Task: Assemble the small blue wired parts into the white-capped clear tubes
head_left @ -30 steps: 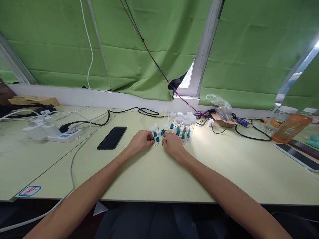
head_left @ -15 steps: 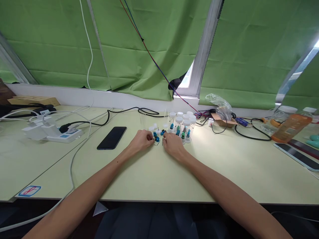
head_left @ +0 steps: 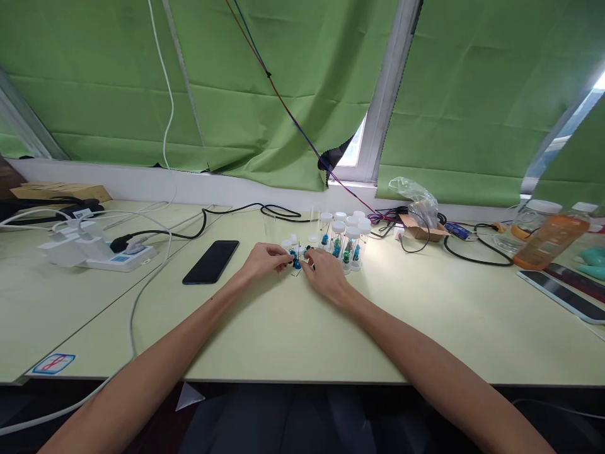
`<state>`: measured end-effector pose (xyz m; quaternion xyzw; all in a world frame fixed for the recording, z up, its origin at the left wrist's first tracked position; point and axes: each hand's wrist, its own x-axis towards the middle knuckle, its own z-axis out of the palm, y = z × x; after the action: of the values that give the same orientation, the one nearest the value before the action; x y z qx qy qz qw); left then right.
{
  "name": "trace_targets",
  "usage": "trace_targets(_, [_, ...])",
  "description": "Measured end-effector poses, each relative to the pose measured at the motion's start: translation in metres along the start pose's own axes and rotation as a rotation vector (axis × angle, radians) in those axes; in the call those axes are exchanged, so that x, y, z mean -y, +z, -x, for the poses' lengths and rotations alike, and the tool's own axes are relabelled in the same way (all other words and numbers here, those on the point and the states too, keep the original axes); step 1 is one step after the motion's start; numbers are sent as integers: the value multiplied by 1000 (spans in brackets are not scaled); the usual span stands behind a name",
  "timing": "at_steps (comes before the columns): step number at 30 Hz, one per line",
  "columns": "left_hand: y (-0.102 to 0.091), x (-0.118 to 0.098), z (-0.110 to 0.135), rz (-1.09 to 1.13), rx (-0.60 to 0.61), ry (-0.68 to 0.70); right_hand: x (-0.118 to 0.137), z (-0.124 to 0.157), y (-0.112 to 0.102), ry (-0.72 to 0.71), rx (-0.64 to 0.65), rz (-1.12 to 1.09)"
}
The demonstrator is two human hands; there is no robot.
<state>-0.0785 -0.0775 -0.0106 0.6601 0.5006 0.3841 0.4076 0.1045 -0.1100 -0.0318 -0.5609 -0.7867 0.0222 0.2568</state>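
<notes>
My left hand [head_left: 265, 260] rests at the left of a small cluster of blue parts [head_left: 297, 264] with thin upright pins. Its thumb and fingertips are pinched together around a tiny dark piece that is too small to name. From the right, my right hand [head_left: 326, 273] reaches over the same cluster, thumb and forefinger apart beside the small blue and black pieces. Several clear tubes with white caps [head_left: 352, 232] stand just behind it, with blue and green parts inside. Loose white caps [head_left: 286, 243] and uncapped clear tubes [head_left: 270, 226] are behind the cluster.
A black phone [head_left: 210, 262] lies left of my hands. Further left is a white power strip [head_left: 120, 257] with plugs and cables. At right are a cardboard box [head_left: 423, 228], a tilted orange bottle [head_left: 551, 242] and a white-edged phone [head_left: 562, 295]. Black cables run along the back.
My right thumb and forefinger have spread and moved slightly left over the blue parts. The left fingers have shifted a little and still pinch. The view has moved slightly.
</notes>
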Motion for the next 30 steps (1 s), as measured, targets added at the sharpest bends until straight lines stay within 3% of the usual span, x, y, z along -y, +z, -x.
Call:
trace_targets(8, [1, -4, 0, 343, 117, -153, 1, 1, 3, -113, -20, -94])
trace_targets(16, [6, -3, 0, 419, 166, -194, 0, 0, 2, -142, 2, -143])
trace_targets(21, [7, 1, 1, 224, 190, -74, -2, -1, 4, -134, 45, -76])
trace_targets(27, [10, 3, 1, -266, -61, 177, -8, -2, 3, -114, 116, -31])
trace_targets(30, [14, 5, 3, -351, -68, 234, -10, -2, 2, -112, 108, -29])
